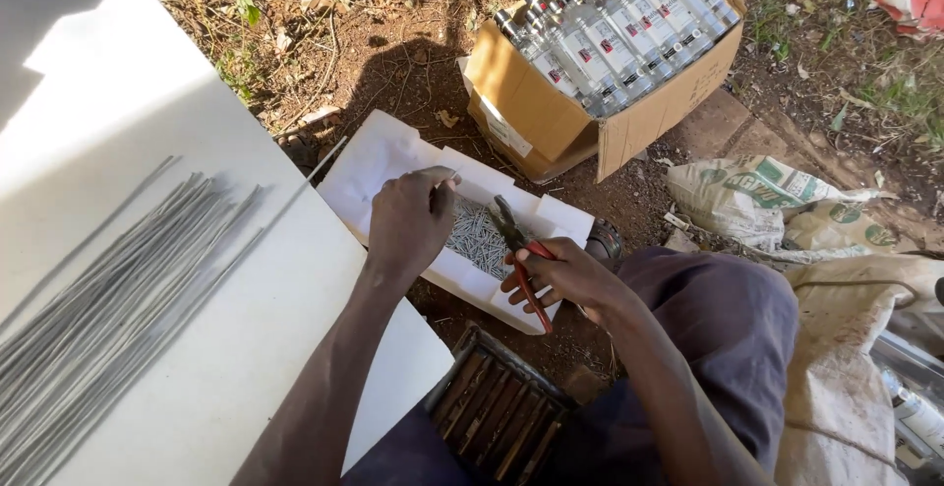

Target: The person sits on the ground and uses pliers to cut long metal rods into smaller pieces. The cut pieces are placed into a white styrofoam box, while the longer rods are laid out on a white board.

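My left hand [408, 220] reaches into a white open box [383, 156] on the ground, fingertips pinched at the edge of a pile of small grey nails [477, 240]; whether a nail is between the fingers is hidden. My right hand [565, 274] grips red-handled pliers [518, 250] whose dark jaws point up over the nails. Both hands are close together above the box.
A white board [147, 132] at left carries several long thin grey metal rods [108, 299]. A cardboard carton [551, 102] of capped bottles [610, 29] stands behind. A dark slatted crate [497, 412] lies near my knee. Printed sacks [767, 196] lie at right on bare dirt.
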